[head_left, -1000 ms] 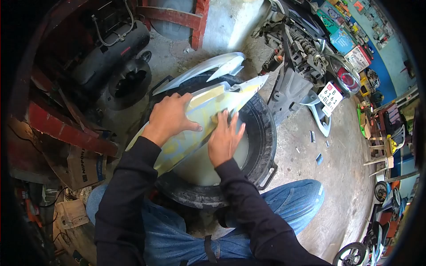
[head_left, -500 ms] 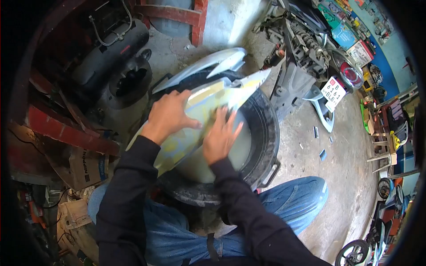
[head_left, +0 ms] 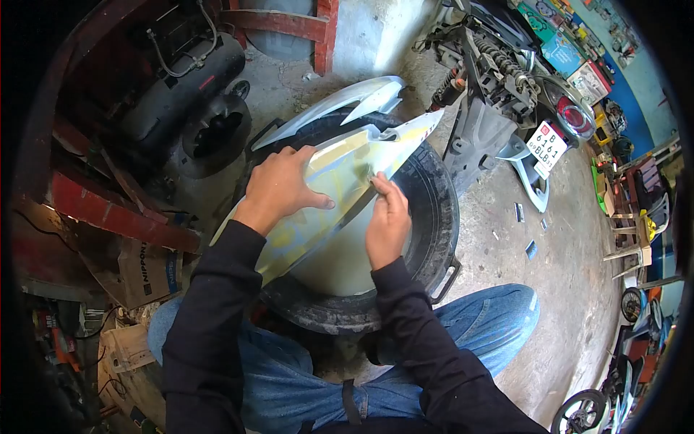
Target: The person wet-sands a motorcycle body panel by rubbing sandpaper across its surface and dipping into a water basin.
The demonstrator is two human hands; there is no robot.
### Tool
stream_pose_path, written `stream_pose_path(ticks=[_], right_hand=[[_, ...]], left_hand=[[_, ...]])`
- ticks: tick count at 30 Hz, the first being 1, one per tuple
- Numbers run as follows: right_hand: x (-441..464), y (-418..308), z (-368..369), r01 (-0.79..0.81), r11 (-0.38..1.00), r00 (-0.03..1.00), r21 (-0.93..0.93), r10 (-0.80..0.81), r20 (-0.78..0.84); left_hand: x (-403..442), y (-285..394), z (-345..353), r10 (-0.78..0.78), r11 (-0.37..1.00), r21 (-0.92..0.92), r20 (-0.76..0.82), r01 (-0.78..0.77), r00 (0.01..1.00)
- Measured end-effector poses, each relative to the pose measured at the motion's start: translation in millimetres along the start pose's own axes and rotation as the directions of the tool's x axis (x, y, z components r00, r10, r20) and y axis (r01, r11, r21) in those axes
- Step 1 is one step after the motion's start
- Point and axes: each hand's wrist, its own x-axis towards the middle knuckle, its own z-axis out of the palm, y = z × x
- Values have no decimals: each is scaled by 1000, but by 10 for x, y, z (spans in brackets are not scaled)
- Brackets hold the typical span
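A motorcycle body panel (head_left: 303, 235), patchy yellow, white and pale blue, lies tilted across a black tub (head_left: 436, 210). Cloudy whitish water (head_left: 343, 260) shows in the tub below it. My left hand (head_left: 285, 184) grips the panel's upper edge, thumb stretched over its face and fingertips partly hidden. With its fingers curled together, my right hand (head_left: 388, 220) is at the panel's lower right edge, fingertips against the surface. Whatever is under those fingertips is too small to make out. Behind, a second pale panel (head_left: 329, 108) rests on the tub's far rim.
To the right stands a partly stripped motorcycle (head_left: 491, 94) with a number plate (head_left: 546, 150). A black compressor tank (head_left: 188, 83) is at the far left, near red wooden framing (head_left: 116, 206). Small blue scraps (head_left: 532, 249) lie on the concrete floor (head_left: 499, 253).
My right hand has shifted right, from flat on the panel's face to its lower edge, and its spread fingers have curled. My left hand keeps its hold on the panel.
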Motion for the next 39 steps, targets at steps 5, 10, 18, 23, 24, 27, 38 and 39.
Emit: stream_pose_path(ticks=[5, 10, 18, 23, 24, 27, 38, 39], right_hand=[[-6, 168, 3, 311, 909, 950, -278, -291, 110], [-69, 124, 141, 227, 930, 974, -288, -223, 47], [-24, 262, 161, -32, 908, 999, -418, 31, -8], [-25, 253, 124, 5, 891, 1000, -454, -12, -12], [-38, 267, 150, 84, 858, 990, -506, -131, -58], [8, 328, 155, 165, 855, 972, -491, -227, -69], [47, 317, 106, 111, 933, 968, -343, -180, -176], [44, 316, 121, 105, 942, 967, -318, -171, -187]], left_hand=[[-22, 46, -7, 12, 1000, 7, -7, -11, 1000], [-30, 68, 12, 14, 1000, 17, -11, -14, 1000], [-39, 71, 14, 9, 1000, 22, -23, -8, 1000], [-35, 76, 19, 11, 1000, 28, -17, -10, 1000], [-33, 78, 24, 15, 999, 34, -16, -15, 1000], [-32, 60, 20, 16, 999, 31, -21, -15, 1000], [-30, 71, 5, 4, 1000, 27, 12, -4, 1000], [-37, 60, 16, 15, 1000, 21, -19, -15, 1000]])
